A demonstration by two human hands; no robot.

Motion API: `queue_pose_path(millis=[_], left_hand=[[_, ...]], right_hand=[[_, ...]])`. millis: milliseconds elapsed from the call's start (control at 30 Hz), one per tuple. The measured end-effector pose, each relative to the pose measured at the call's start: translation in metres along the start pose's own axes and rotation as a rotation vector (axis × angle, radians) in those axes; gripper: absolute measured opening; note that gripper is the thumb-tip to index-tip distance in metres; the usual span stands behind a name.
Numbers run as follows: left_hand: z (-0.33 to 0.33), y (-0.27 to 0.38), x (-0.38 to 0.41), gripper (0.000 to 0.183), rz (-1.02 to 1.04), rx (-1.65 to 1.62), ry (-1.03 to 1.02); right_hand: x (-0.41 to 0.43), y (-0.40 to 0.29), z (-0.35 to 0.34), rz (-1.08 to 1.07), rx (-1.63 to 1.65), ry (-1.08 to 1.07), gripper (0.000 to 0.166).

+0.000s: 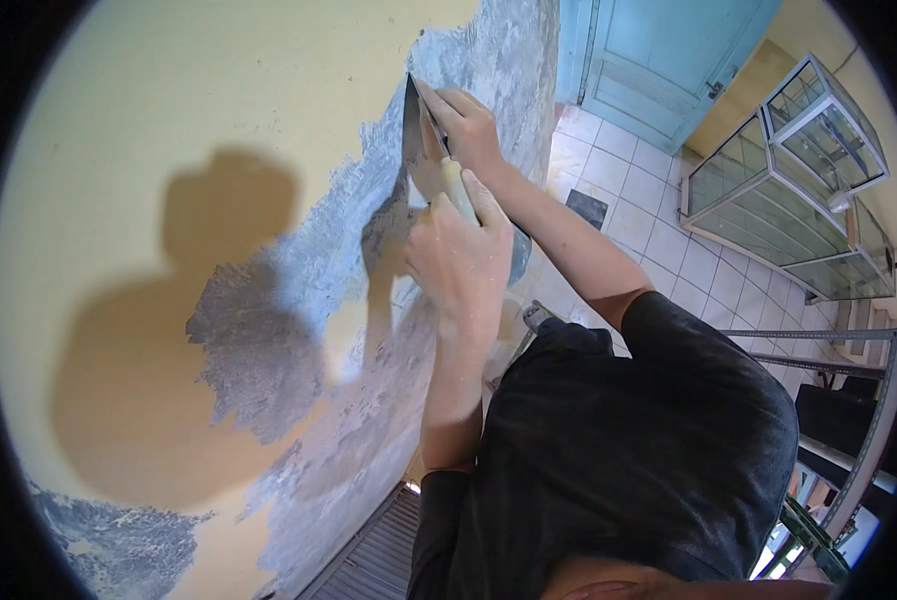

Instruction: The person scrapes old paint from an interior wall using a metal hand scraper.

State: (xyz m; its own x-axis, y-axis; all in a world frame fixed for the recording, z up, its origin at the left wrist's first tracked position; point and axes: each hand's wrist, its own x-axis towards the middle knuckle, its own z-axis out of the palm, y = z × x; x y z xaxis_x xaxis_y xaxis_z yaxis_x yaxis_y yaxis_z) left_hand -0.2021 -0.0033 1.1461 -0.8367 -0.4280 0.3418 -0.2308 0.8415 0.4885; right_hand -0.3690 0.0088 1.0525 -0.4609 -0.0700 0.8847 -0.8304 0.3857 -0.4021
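Observation:
My left hand (459, 244) is wrapped around the pale wooden handle of a scraper (456, 184) with a dark metal blade. The blade's tip meets the wall at the border between yellow paint (283, 75) and a bared grey-blue patch (328, 217). Above it, my right hand (471, 131) grips the blade side, its fingers stretched along the metal towards the tip. The far side of the blade is hidden. White dust speckles my left hand and forearm. Ragged paint edges surround the grey patches, and my shadow falls across the wall.
Beyond the wall's edge lies a white tiled floor (643, 202) with a dark square piece (587, 208) on it. A blue door (651, 67) and glass display cases (786, 217) stand at upper right. A slotted metal frame (880, 420) is at right, a ribbed grey surface (377, 555) below.

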Motion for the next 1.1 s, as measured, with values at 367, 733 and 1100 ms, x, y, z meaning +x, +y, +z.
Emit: queue_pose_path(millis=[367, 733, 1100], left_hand=[[-0.008, 0.017, -0.007, 0.042, 0.041, 0.08, 0.06], [-0.004, 0.013, -0.003, 0.042, -0.018, 0.069, -0.003], [-0.007, 0.019, -0.006, 0.04, 0.019, 0.091, 0.025]], right_hand=[[0.0, -0.002, 0.001, -0.06, 0.066, 0.041, 0.059], [0.002, -0.008, -0.003, -0.165, 0.112, -0.024, 0.062], [0.012, -0.01, -0.003, -0.084, 0.121, 0.023, 0.06]])
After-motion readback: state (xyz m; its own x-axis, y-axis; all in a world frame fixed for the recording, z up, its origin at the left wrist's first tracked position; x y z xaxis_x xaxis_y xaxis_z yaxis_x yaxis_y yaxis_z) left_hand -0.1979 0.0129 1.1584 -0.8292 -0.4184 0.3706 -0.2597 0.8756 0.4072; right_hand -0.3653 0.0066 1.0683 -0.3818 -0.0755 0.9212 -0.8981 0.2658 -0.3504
